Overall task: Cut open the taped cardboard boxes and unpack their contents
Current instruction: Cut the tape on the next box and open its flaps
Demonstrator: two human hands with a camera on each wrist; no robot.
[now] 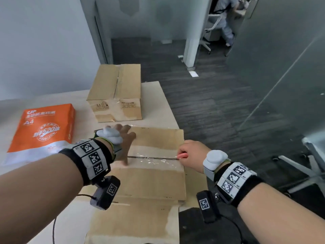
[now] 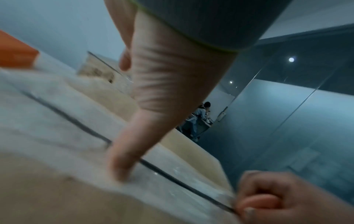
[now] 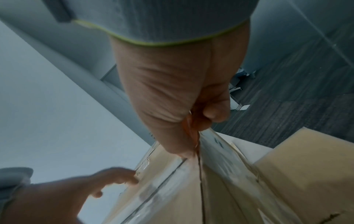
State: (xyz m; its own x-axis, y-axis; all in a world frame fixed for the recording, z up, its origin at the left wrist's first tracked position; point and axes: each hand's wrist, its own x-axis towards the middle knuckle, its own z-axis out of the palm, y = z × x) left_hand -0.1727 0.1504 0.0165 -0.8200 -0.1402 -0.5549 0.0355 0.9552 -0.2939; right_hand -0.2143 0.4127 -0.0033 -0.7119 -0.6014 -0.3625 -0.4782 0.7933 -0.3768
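Left hand spread flat on taped box, right hand grip pinching orange cutter, second box only overhead.

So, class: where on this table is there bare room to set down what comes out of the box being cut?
Bare table shows left of the near cardboard box, below the orange A4 paper pack, though a cable crosses it. A narrower strip lies between that pack and the far taped box. Crowded: the seam, with the left hand pressing and the right hand cutting.
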